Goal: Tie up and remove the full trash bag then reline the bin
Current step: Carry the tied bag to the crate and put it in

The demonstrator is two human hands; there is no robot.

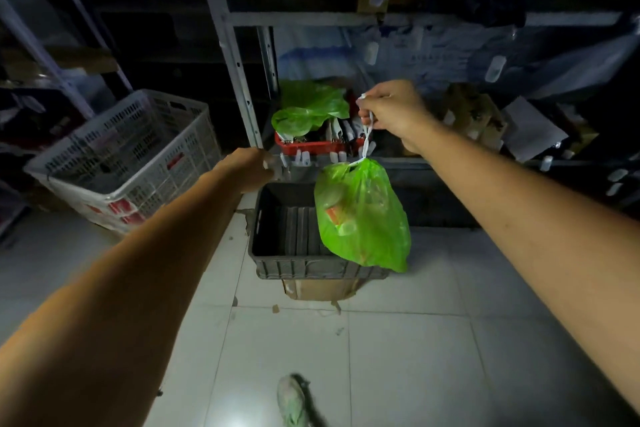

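Head view: the right hand [391, 111] is pinching the white drawstring [366, 135] of the green trash bag [363, 218]. The bag's neck is cinched, and the bag is hanging over the 3 o'clock side of the dark bin [277, 269]. The left hand [249, 168] is hovering at the bin's 11 o'clock corner, beside the shelf post [239, 80]; its grip cannot be told. 1 white basket [131, 149] is standing at 9 o'clock.

- Floor [398, 340]: pale square tiles with small scattered scraps.
- Flattened cardboard [318, 289]: lies on the floor and carries the dark grey bin [298, 267].
- White slatted basket [131, 156]: stands low at left, well apart from the bin.
- Lower shelf [398, 163]: carries a red basket [304, 146] of packets.
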